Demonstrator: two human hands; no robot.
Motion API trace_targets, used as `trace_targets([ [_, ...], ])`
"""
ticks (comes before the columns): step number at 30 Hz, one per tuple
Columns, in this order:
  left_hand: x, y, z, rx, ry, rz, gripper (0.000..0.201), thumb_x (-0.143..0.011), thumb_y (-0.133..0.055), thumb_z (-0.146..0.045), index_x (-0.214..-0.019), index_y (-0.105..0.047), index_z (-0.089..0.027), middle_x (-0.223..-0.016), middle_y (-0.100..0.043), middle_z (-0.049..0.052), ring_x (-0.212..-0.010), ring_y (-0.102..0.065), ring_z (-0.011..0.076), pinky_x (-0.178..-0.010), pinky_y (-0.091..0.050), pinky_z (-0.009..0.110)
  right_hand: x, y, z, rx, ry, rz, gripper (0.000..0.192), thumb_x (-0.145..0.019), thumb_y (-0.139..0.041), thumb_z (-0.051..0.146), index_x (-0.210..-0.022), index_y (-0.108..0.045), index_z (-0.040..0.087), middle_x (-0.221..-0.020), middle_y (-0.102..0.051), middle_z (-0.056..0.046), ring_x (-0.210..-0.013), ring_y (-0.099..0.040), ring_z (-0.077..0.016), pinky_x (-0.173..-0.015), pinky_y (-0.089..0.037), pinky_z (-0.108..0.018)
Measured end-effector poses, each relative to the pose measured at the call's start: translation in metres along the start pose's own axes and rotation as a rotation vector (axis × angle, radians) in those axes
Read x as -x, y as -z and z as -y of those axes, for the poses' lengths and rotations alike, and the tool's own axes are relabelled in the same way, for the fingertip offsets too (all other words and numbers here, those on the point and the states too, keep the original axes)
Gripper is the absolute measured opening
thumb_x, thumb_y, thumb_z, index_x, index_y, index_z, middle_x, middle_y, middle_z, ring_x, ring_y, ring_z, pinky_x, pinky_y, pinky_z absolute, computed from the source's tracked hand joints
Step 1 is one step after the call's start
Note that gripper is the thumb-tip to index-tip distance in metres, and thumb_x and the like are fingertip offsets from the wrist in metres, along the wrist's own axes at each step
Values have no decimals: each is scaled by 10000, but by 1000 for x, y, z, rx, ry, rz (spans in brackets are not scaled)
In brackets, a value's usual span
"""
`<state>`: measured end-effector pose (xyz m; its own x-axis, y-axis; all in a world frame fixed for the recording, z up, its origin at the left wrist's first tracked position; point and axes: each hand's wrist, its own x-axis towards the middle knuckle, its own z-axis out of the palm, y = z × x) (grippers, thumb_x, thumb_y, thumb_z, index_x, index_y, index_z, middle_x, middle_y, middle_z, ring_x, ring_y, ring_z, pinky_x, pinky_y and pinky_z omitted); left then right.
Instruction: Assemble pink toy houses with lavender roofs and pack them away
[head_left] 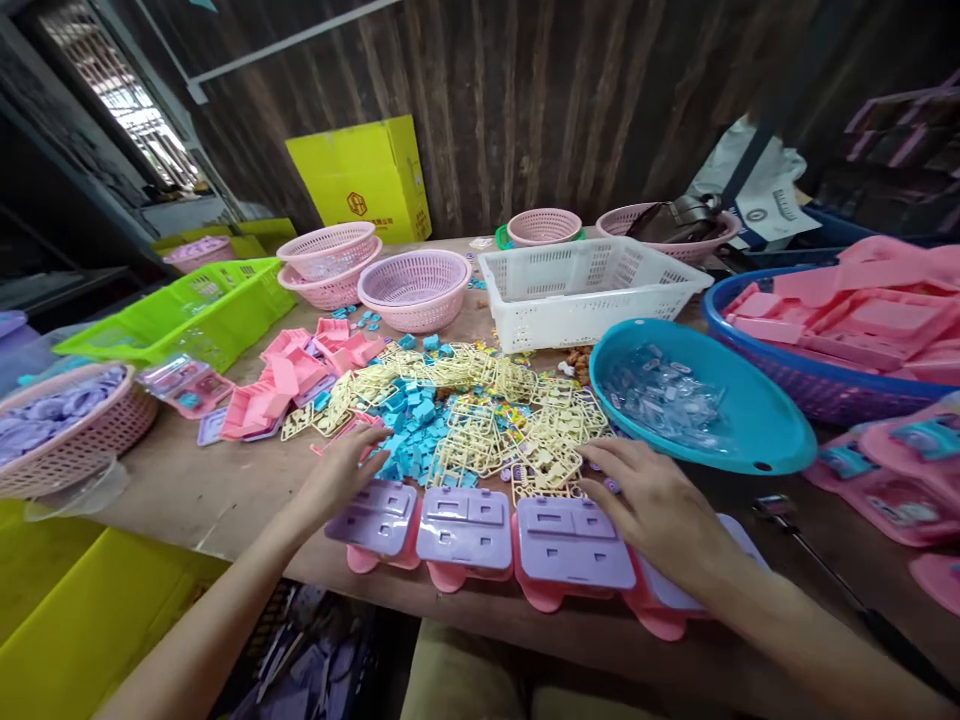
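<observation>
Several lilac-topped pink toy pieces lie in a row along the near edge of the wooden table. My left hand rests palm down, fingers spread, just behind the leftmost piece, its fingertips touching small blue plastic parts. My right hand lies flat over the right end of the row, fingers pointing left toward cream plastic part frames. Neither hand visibly grips anything.
A teal bowl of clear parts stands at right, a blue basket of pink trays behind it. A white crate, pink baskets, a green tray and a yellow box stand farther back. Loose pink pieces lie at left.
</observation>
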<state>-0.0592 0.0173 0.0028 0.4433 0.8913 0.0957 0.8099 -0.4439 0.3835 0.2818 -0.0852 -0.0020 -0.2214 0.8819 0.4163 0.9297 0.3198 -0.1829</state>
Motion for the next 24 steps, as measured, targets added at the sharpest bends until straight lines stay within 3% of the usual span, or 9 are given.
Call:
trace_targets([
  [2, -24, -8, -1, -41, 2, 110, 272, -841, -439, -216, -1034, -623, -166, -961, -635, 83, -866, -618, 205, -819, -477, 343, -42, -11, 11, -96, 121, 253, 221, -884, -457, 228, -1017, -631, 203, -1022, -644, -70, -938, -583, -198, -785, -442, -320],
  [4, -46, -22, -6, -70, -39, 212, 279, -799, -477, -153, -1035, -627, -167, -983, -609, 87, -883, -607, 211, -839, -461, 353, -83, -32, 28, -134, 194, 466, 204, -860, -495, 189, -994, -648, 200, -995, -648, -66, -933, -585, -186, -783, -437, -295],
  [6, -64, -38, -12, -66, -66, 282, 359, -715, -577, -120, -1068, -616, -166, -1011, -588, 99, -921, -594, 242, -846, -453, 362, -117, -58, 46, -122, 189, 557, 208, -850, -516, 184, -1005, -654, 194, -1019, -646, -70, -956, -582, -183, -787, -430, -273],
  [8, -78, -52, -14, -40, -66, 319, 434, -630, -631, -73, -1053, -626, -167, -973, -593, 101, -885, -601, 256, -810, -461, 349, -140, -83, 58, -88, 160, 564, 207, -847, -508, 171, -980, -666, 179, -1020, -645, -88, -956, -586, -197, -772, -429, -274],
  [12, -92, -64, -8, 51, -65, 329, 285, -654, -541, -28, -867, -674, -162, -889, -619, 106, -814, -610, 240, -781, -455, 318, -158, -112, 64, -38, 121, 561, 193, -813, -521, 135, -906, -688, 166, -1006, -634, -116, -950, -583, -224, -752, -435, -287],
  [19, -103, -55, 6, 334, 22, 260, 241, -546, -565, -10, -675, -684, -176, -654, -626, 36, -758, -578, 202, -760, -412, 271, -159, -117, 52, -77, 133, 579, 204, -750, -555, 75, -837, -705, 183, -999, -606, -104, -953, -558, -223, -748, -438, -287],
  [24, -101, -38, 12, 638, 220, 162, 229, -565, -588, -65, -749, -696, -148, -451, -461, -63, -545, -490, 116, -613, -393, 222, -164, -122, 49, -202, 101, 480, 233, -794, -514, 83, -943, -671, 170, -990, -612, -91, -971, -554, -205, -777, -422, -284],
])
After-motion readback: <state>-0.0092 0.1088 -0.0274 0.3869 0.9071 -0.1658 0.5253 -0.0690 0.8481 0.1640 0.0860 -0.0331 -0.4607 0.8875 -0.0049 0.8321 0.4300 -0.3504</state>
